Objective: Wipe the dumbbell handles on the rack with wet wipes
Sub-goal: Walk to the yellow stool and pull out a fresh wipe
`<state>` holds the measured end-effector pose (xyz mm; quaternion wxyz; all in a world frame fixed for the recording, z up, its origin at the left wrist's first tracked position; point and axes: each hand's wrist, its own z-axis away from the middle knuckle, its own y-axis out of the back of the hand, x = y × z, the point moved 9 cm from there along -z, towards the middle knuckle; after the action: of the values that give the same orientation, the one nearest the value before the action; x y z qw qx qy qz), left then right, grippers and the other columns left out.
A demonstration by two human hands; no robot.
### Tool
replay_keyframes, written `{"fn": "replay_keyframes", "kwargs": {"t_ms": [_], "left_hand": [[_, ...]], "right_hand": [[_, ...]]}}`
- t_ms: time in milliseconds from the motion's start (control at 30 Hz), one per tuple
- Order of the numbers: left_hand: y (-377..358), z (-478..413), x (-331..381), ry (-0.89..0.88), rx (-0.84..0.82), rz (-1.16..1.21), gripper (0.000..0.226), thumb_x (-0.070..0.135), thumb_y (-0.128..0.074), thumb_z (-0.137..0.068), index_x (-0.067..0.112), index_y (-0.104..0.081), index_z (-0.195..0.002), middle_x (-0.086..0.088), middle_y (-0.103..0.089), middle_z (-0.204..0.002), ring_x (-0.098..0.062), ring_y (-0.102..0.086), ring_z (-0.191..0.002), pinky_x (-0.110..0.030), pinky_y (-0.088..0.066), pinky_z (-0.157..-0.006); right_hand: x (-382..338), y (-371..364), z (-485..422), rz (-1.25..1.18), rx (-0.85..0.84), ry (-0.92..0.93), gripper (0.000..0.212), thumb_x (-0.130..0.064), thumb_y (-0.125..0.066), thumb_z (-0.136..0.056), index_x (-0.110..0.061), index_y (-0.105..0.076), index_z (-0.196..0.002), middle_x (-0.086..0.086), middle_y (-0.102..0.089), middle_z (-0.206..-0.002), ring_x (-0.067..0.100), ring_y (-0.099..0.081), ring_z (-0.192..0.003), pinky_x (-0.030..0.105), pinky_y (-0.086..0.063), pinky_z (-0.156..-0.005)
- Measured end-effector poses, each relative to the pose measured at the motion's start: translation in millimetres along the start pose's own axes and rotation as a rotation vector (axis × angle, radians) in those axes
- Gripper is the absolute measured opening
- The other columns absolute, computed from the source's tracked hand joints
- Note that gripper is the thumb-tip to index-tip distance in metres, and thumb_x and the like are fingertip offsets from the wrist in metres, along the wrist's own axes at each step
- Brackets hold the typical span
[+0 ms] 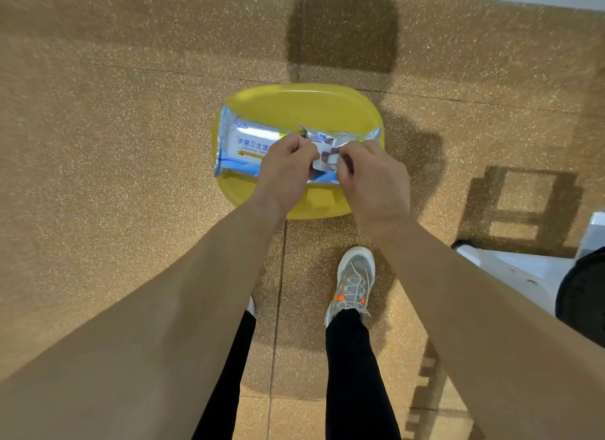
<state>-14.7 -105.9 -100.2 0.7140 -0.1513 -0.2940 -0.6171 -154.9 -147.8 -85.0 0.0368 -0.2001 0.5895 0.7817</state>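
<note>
the wet wipes pack (pixel 244 144) lies across a yellow stool seat (pixel 304 107), probably so both hands can work on it. the left hand (pixel 286 169) pinches at the opening while the right hand (pixel 373 174) pinches a white wipe (pixel 322 161) emerging from it. a dark weight plate (pixel 584 292) shows at the right edge; no dumbbell handles are visible.
</note>
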Motion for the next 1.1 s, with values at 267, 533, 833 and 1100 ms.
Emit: {"fn": "replay_keyframes", "kwargs": {"t_ms": [267, 533, 833, 1100], "left_hand": [[7, 0, 3, -0.140, 0.085, -0.222, 0.022, 0.013, -0.060, -0.090, 0.012, -0.047, -0.073, 0.004, -0.045, -0.066, -0.008, -0.038, -0.060, -0.021, -0.036, -0.059], [12, 0, 4, -0.219, 0.132, -0.319, 0.022, 0.013, -0.061, -0.089, 0.015, -0.045, -0.073, 0.007, -0.043, -0.066, -0.010, -0.035, -0.062, -0.022, -0.030, -0.056], [8, 2, 4, -0.260, 0.115, -0.325, 0.012, 0.014, -0.063, -0.088, 0.008, -0.056, -0.080, 0.008, -0.051, -0.068, -0.010, -0.042, -0.065, -0.026, -0.036, -0.062], [-7, 8, 4, -0.309, -0.114, -0.432, 0.056, 0.034, -0.067, -0.068, 0.030, -0.051, -0.121, 0.012, -0.052, -0.096, 0.001, -0.050, -0.082, -0.023, -0.042, -0.076]], "right_hand": [[-3, -5, -13, 0.116, -0.134, 0.168, 0.008, -0.013, -0.062, -0.097, -0.010, -0.068, -0.092, 0.008, -0.061, -0.085, 0.035, -0.056, -0.058, 0.038, -0.049, -0.050], [-15, -14, -14, 0.243, -0.189, 0.286, 0.019, 0.005, -0.078, -0.079, -0.005, -0.063, -0.085, 0.011, -0.057, -0.080, 0.022, -0.030, -0.051, 0.025, -0.027, -0.040], [-17, -16, -19, 0.212, -0.204, 0.314, 0.015, 0.001, -0.074, -0.081, 0.000, -0.060, -0.084, 0.016, -0.056, -0.074, 0.022, -0.027, -0.051, 0.027, -0.022, -0.042], [-14, -11, -12, 0.059, -0.393, 0.213, 0.022, -0.019, -0.041, -0.106, -0.001, -0.052, -0.112, 0.011, -0.048, -0.102, 0.027, -0.043, -0.079, 0.037, -0.032, -0.065]]}}
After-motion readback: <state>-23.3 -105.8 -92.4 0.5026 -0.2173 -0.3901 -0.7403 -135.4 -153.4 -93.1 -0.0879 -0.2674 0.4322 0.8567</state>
